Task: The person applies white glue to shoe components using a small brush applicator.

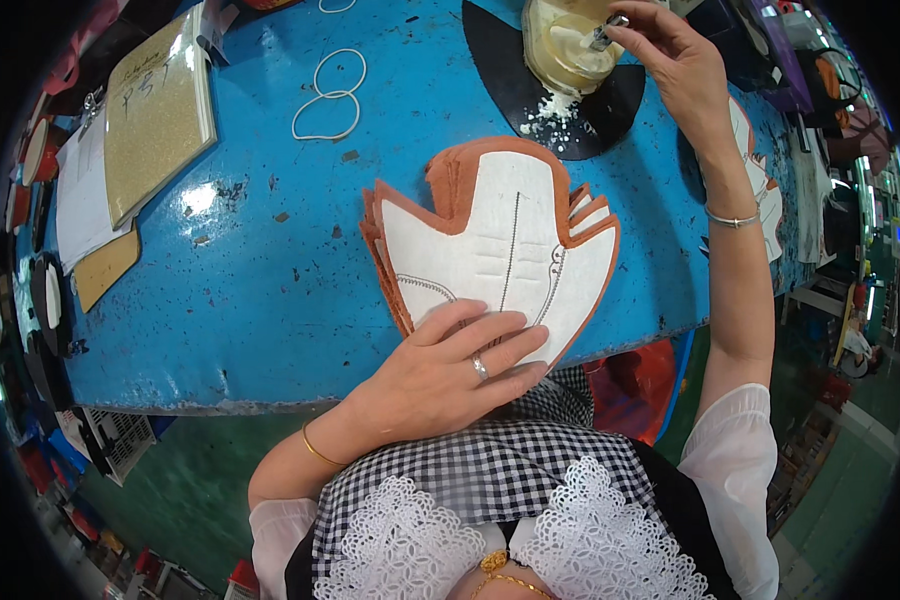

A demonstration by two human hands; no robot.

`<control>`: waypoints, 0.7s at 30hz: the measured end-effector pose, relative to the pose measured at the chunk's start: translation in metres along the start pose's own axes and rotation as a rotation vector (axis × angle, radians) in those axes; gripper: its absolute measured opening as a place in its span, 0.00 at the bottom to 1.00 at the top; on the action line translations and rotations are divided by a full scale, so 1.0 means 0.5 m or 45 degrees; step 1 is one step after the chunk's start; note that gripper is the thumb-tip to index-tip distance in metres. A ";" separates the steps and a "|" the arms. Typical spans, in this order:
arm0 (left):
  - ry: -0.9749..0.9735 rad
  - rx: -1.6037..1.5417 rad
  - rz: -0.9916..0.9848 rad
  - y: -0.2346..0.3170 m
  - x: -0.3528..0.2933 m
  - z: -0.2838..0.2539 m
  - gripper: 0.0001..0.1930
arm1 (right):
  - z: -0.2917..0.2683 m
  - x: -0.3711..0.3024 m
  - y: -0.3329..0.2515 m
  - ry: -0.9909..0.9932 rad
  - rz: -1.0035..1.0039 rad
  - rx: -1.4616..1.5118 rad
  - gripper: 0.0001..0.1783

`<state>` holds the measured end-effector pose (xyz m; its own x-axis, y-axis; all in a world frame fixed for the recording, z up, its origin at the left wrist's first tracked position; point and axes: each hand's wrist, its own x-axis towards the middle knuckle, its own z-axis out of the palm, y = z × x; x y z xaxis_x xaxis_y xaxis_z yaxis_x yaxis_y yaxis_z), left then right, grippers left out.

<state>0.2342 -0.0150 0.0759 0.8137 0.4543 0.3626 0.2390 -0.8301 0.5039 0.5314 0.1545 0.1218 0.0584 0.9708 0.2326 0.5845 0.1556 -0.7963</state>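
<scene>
The writing stood at the upper left: a gold, glittery notebook (160, 120) bore dark printed script near its top and larger handwritten marks in blue below, with white papers (85, 195) beside it and a tan card (108, 270) underneath. The table (260, 270) was glossy blue, scuffed and flecked with dark spots, and two thin pale loops (340, 70) lay on it, touching. The stack (515, 220) sat near the table's front edge, before the person's body; its pieces were curved and winged, with a broad tab at the top, smooth white on the face and fuzzy reddish brown along the edges. Dark zigzag stitching ran down the middle of the top piece and curved along both sides. The left hand (455, 365) lay palm down on the lower part of that piece, fingers loosely spread and gripping nothing. The right hand (680, 70) pinched a short, shiny metal handle (604, 36) between thumb and fingers over a yellowish tub (532, 55) of creamy paste (573, 45); the tool's lower end could not be made out. Beneath the tub was a curved black sheet (615, 110), sprinkled with white crumbs (550, 118).
</scene>
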 end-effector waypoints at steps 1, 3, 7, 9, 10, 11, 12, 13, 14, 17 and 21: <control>-0.005 -0.010 0.008 0.001 0.001 -0.002 0.16 | -0.007 -0.006 0.009 0.002 0.002 -0.003 0.10; 0.021 -0.011 0.004 0.006 0.000 -0.004 0.17 | -0.023 -0.020 0.038 -0.120 -0.190 -0.259 0.10; 0.016 -0.009 -0.068 0.019 -0.019 -0.013 0.20 | -0.015 -0.054 0.033 -0.106 -0.288 -0.434 0.11; 0.025 0.006 -0.054 0.023 -0.021 -0.011 0.20 | -0.016 -0.075 0.042 0.002 -0.247 -0.136 0.12; 0.043 0.027 -0.048 0.024 -0.023 -0.009 0.20 | -0.011 -0.082 0.044 0.100 -0.213 0.164 0.13; 0.040 0.033 -0.066 0.026 -0.025 -0.006 0.20 | -0.002 -0.095 0.031 0.087 -0.214 0.179 0.13; 0.070 0.018 -0.085 0.028 -0.027 -0.002 0.21 | 0.003 -0.123 0.006 0.012 -0.107 0.319 0.15; 0.103 0.000 -0.097 0.031 -0.028 0.000 0.21 | 0.005 -0.156 -0.019 -0.061 0.002 0.450 0.17; 0.101 -0.003 -0.102 0.032 -0.027 0.002 0.21 | 0.012 -0.192 -0.041 -0.134 0.064 0.497 0.16; 0.140 0.012 -0.085 0.037 -0.022 0.001 0.20 | 0.040 -0.277 -0.090 -0.267 0.073 0.379 0.15; 0.139 0.017 -0.090 0.038 -0.020 0.000 0.20 | 0.068 -0.317 -0.112 -0.365 -0.098 0.125 0.13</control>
<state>0.2304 -0.0354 0.0820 0.7322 0.5437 0.4103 0.3013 -0.7987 0.5208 0.4619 -0.0020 0.1107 -0.2222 0.9651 0.1387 0.4962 0.2344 -0.8360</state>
